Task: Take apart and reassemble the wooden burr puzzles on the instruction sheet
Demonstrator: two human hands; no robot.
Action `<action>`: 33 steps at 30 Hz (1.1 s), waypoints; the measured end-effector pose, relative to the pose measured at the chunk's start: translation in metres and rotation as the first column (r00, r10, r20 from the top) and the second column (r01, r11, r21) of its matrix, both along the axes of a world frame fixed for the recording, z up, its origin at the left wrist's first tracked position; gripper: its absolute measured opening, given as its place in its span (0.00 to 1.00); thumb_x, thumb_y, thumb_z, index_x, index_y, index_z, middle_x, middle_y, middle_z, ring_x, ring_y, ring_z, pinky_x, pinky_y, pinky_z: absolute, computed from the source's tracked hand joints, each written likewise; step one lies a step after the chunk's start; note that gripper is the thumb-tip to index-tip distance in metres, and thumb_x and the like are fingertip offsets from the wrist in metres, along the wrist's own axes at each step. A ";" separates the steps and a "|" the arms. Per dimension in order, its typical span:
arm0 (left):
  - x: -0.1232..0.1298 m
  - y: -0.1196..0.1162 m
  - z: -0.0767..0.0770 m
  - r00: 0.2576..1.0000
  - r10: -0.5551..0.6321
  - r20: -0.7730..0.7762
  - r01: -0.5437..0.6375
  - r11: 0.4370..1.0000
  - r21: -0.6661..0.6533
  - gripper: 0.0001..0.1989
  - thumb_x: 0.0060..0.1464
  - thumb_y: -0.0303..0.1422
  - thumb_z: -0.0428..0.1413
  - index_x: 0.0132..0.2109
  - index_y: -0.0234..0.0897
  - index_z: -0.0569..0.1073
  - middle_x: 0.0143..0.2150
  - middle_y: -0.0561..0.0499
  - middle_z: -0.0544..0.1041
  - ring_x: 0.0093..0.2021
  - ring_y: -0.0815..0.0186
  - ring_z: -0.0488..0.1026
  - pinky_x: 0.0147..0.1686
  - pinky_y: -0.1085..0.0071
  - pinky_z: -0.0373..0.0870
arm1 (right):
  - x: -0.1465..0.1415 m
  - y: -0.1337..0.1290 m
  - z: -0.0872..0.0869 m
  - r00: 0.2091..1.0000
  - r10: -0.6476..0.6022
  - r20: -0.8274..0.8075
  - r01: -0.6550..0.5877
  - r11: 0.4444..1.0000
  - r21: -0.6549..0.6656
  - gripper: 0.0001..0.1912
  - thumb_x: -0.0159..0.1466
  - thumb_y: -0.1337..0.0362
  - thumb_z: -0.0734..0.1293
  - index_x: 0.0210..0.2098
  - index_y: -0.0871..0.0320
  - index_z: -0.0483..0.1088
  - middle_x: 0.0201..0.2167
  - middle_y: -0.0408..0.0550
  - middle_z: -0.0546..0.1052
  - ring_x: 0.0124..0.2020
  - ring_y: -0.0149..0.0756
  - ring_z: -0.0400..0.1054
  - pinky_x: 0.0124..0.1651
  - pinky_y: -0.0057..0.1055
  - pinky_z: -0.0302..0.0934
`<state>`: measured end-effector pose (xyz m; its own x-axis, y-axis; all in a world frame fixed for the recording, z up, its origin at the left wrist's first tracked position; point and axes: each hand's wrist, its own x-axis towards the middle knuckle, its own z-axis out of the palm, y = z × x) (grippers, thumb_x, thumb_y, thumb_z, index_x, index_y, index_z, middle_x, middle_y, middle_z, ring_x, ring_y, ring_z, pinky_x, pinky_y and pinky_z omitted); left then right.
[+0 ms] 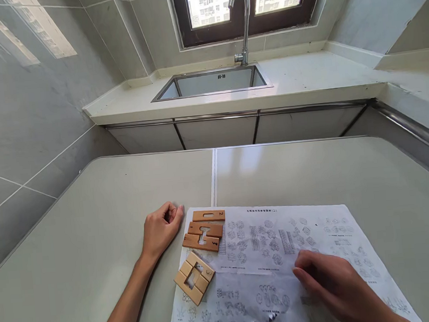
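My left hand (163, 226) rests on the table just left of the printed sheet, its fingers curled in a loose fist with nothing visible in it. Over the right part of the sheet (262, 257), my right hand (332, 281) is closed, thumb against the curled fingers; no object shows there. Near my left hand lies a brown slotted wooden puzzle piece (209, 219) marked 2. Below it are two notched brown wooden pieces, an upper one (213, 229) and a lower one (210, 244) marked 3. A pale wooden block assembly (194, 278) with a square opening sits tilted on the sheet's left edge.
The table (75, 243) has a pale seam down its middle. Beyond it stands a white counter (304, 75) with a sink (215, 82) and a curved metal faucet (245, 23) under a window. Small torn spots mark the sheet near its bottom.
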<state>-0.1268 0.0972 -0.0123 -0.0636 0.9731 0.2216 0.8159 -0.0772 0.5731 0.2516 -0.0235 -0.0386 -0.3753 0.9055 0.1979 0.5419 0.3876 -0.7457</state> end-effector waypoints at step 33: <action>0.025 0.006 0.078 0.652 -0.720 -0.236 0.646 0.691 -0.325 0.26 0.53 0.41 0.71 0.57 0.47 0.74 0.58 0.48 0.79 0.62 0.51 0.71 0.57 0.58 0.71 | -0.001 -0.004 0.000 0.998 0.003 -0.064 -0.014 0.985 -0.172 0.17 0.78 0.56 0.58 0.32 0.52 0.64 0.23 0.39 0.66 0.23 0.33 0.58 0.27 0.29 0.56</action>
<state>-0.1017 0.1031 0.0660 0.6748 0.7315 -0.0982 0.7099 -0.6068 0.3576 0.2506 -0.0275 -0.0386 -0.3752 0.9248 0.0626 0.4883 0.2545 -0.8347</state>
